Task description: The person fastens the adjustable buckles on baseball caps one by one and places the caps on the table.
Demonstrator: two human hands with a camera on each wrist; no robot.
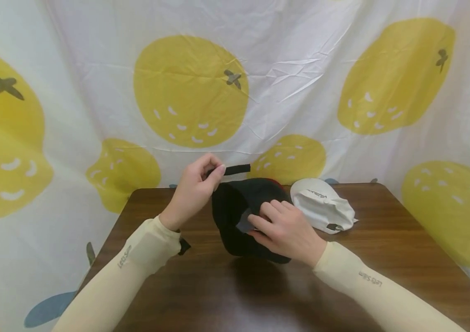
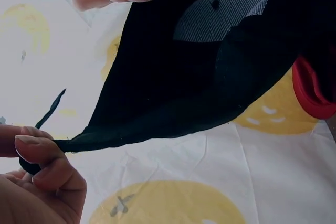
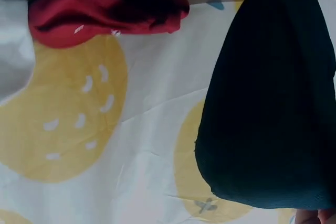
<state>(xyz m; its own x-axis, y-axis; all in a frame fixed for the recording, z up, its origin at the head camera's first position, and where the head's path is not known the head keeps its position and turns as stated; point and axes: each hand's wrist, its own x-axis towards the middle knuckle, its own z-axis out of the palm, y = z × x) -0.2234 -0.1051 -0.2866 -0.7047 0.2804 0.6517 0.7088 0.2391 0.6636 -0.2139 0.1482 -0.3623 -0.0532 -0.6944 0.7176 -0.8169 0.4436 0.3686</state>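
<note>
A black cap (image 1: 255, 191) is held up over the table, its hollow inside facing me. My left hand (image 1: 193, 189) pinches a narrow black strap (image 1: 237, 169) at the cap's upper left, its free end sticking out past the fingertips. In the left wrist view the strap runs from the pinching left hand (image 2: 47, 171) into the cap's edge. My right hand (image 1: 284, 228) grips the cap's near side, beside a grey patch (image 1: 244, 221) inside it. Only its fingertips (image 3: 310, 216) show in the right wrist view, at the edge of the dark cloth (image 3: 262, 129).
A white cap (image 1: 322, 203) with dark lettering lies at the back of the brown table (image 1: 384, 249). A red cap (image 3: 105, 14) sits beside it, mostly hidden behind the black one in the head view. A lemon-print curtain (image 1: 293, 92) hangs behind.
</note>
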